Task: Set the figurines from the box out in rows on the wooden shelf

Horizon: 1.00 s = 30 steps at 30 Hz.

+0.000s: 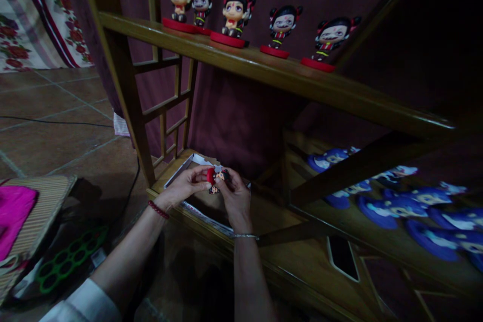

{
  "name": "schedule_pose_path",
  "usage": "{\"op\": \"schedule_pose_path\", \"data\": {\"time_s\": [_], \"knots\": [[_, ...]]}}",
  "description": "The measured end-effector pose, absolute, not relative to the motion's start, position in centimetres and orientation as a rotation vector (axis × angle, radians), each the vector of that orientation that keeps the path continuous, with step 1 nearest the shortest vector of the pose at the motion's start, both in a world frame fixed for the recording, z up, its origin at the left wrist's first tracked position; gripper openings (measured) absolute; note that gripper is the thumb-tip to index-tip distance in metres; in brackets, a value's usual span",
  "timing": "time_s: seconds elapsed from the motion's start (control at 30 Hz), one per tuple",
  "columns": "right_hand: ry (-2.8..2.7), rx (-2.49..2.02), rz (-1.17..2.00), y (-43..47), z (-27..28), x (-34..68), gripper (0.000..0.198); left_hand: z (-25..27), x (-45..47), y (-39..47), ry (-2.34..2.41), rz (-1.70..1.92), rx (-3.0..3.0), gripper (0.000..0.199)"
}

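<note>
A small figurine [220, 176] with black hair and a red base is held between both hands, above an open shallow cardboard box [206, 211] on the lower shelf. My left hand [188, 183] is closed around its red base side. The fingers of my right hand [236, 196] are closed on the head side. The figurine lies sideways, and fingers hide part of it. A second small figure seems to show just below it, too small to make out.
Several figurines on red bases [234, 15] stand along the upper wooden shelf [241, 65]. Several blue figures [403, 206] lie on the right. A phone [342, 257] rests on the lower shelf. A green tray with holes [70, 259] is on the floor, near a woven mat seat [53, 201].
</note>
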State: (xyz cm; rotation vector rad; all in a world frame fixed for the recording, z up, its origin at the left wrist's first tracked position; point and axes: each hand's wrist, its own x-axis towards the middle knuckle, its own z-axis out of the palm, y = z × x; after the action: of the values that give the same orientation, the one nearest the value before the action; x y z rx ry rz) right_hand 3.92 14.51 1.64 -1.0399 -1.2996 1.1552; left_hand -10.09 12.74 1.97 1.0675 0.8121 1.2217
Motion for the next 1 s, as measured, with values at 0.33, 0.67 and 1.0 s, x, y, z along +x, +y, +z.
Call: {"op": "schedule_pose_path", "data": {"time_s": [0.33, 0.67, 1.0], "knots": [[-1.315, -1.048, 1.143, 14.3, 2.1, 3.8, 0.03, 1.7, -10.2, 12.9, 0.831, 1.198, 1.063, 0.052], [-1.309, -1.109, 1.072, 14.8, 1.5, 4.3, 0.032, 1.9, -8.8, 12.5, 0.713, 1.261, 1.149, 0.039], [-1.263, -1.115, 1.093, 15.1, 1.0, 4.4, 0.034, 1.7, -8.5, 12.5, 0.628, 1.267, 1.007, 0.038]]}}
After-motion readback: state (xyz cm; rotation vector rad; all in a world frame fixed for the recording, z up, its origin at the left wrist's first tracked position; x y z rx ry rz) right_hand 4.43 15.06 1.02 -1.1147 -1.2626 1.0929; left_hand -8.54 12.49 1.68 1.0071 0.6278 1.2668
